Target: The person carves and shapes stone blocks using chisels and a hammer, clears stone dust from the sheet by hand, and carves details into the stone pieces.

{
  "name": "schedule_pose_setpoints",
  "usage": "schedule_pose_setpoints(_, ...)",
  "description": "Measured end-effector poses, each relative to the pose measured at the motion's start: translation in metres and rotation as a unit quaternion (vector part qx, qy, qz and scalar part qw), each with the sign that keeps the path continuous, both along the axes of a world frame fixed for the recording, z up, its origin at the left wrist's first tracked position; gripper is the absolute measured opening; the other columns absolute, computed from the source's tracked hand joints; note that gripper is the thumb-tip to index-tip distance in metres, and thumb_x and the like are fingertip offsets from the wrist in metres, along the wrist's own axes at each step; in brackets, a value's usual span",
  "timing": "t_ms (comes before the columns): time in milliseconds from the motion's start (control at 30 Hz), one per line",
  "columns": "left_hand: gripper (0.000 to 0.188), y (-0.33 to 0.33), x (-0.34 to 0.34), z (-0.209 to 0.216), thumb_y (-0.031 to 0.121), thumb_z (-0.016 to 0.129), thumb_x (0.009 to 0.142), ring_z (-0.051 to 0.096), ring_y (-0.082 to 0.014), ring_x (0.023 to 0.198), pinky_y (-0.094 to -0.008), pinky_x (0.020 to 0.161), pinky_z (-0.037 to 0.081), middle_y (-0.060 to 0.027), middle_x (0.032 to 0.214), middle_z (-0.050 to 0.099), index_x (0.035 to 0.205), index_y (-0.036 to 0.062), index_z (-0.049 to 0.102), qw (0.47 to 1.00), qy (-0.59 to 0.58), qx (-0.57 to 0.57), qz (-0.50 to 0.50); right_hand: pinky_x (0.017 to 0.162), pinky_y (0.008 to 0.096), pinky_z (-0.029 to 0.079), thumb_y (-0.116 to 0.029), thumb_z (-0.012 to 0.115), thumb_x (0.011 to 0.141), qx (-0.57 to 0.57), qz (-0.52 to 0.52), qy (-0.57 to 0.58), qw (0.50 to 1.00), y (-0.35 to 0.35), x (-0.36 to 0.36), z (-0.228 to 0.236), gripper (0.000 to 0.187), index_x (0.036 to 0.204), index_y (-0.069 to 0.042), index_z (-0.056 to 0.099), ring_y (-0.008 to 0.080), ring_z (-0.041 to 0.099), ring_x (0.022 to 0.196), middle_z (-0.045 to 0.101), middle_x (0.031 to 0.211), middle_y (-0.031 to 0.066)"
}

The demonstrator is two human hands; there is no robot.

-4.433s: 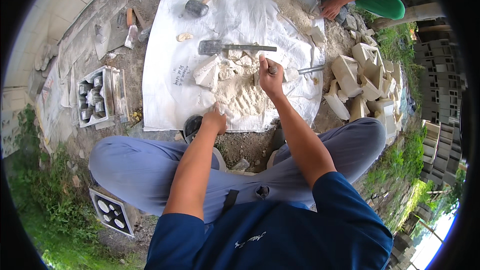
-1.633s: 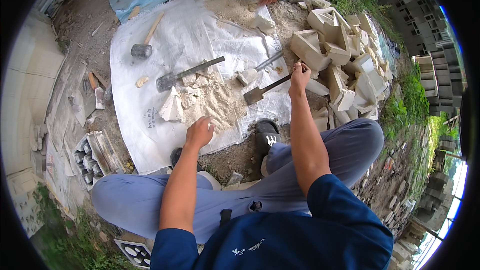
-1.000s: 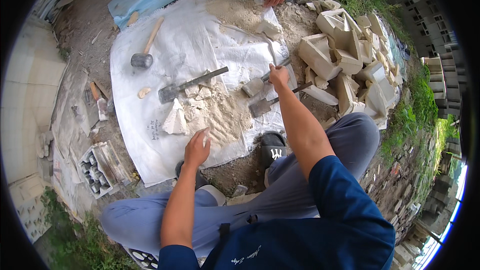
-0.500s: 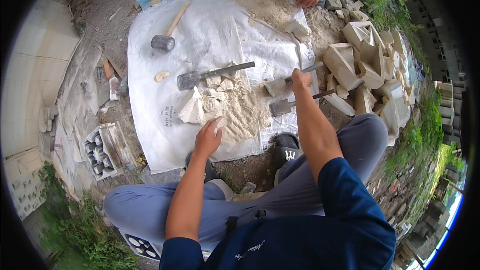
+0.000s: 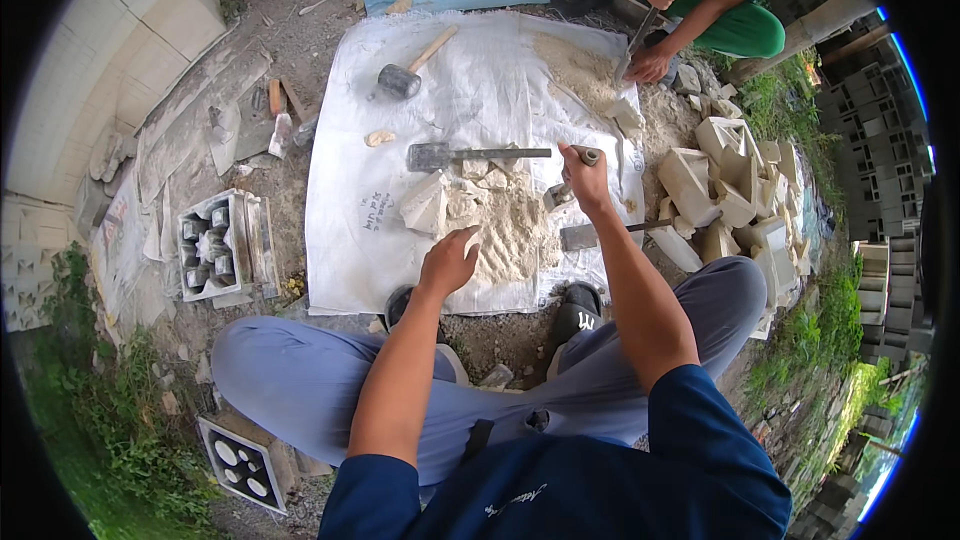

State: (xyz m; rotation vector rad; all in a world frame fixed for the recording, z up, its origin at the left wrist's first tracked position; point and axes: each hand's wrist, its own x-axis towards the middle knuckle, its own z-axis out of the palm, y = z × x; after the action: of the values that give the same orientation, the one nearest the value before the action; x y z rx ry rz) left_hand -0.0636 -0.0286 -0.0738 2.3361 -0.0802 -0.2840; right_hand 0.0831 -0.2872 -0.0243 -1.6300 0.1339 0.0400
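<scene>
My right hand [image 5: 587,180] is closed around the handle of a broad-bladed chisel [image 5: 558,197], its blade pointing down over the rubble. My left hand [image 5: 450,262] is open, thumb apart from the fingers, at the near left edge of the crushed pale stone [image 5: 510,240]. Beyond it stands a whitish stone block [image 5: 425,203] with smaller chunks beside it. A second flat-bladed tool [image 5: 578,237] lies beneath my right forearm. Past the rubble rests a dark wide-headed tool [image 5: 430,157] with a long straight handle.
A white sheet [image 5: 345,155] carries a black-headed mallet [image 5: 400,81]. Broken pale blocks [image 5: 690,180] are heaped on the right. Far right, another person's hand [image 5: 650,64] grips a long metal tool. A box of grey pieces [image 5: 213,245] stands on the left.
My right hand has lifted the chisel and swung its handle upright. My left hand has shifted slightly. The view has tilted, showing more of the other person.
</scene>
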Motion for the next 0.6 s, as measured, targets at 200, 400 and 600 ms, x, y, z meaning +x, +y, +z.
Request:
schedule_pose_setpoints(200,0.036,0.016,-0.009,0.004,0.026,0.059,0.097,0.063,-0.0379,0.113,-0.0454,0.095,0.051,-0.0178,0.124,0.066,0.129,0.0099,0.063,0.999,-0.022,0.028,-0.012,0.046,0.0289,0.026,-0.017,0.066,0.096,0.016,0.073,0.004,0.997,0.032,-0.033,0.043,0.044,0.057,-0.008,0.049,0.0068,0.036,0.047,0.044,0.053,-0.0032)
schedule_pose_setpoints(400,0.037,0.010,0.014,0.115,0.032,0.059,0.098,0.063,-0.0354,0.113,-0.0444,0.097,0.050,-0.0169,0.123,0.066,0.128,0.0102,0.065,0.988,0.053,0.069,-0.130,0.045,0.0295,0.025,-0.023,0.061,0.100,0.199,-0.029,-0.043,0.979,0.027,-0.053,0.019,0.054,0.053,-0.009,0.037,0.0108,0.033,0.044,0.040,0.051,0.0020)
schedule_pose_setpoints(600,0.041,0.027,0.006,0.142,0.034,0.059,0.098,0.062,-0.0339,0.115,-0.0438,0.097,0.050,-0.0155,0.125,0.065,0.131,0.0106,0.062,0.983,0.108,0.098,-0.116,0.043,0.0301,0.024,-0.026,0.048,0.101,0.247,0.010,-0.066,0.967,0.030,-0.036,0.010,0.052,0.053,-0.007,0.039,0.0128,0.032,0.043,0.037,0.048,0.0030)
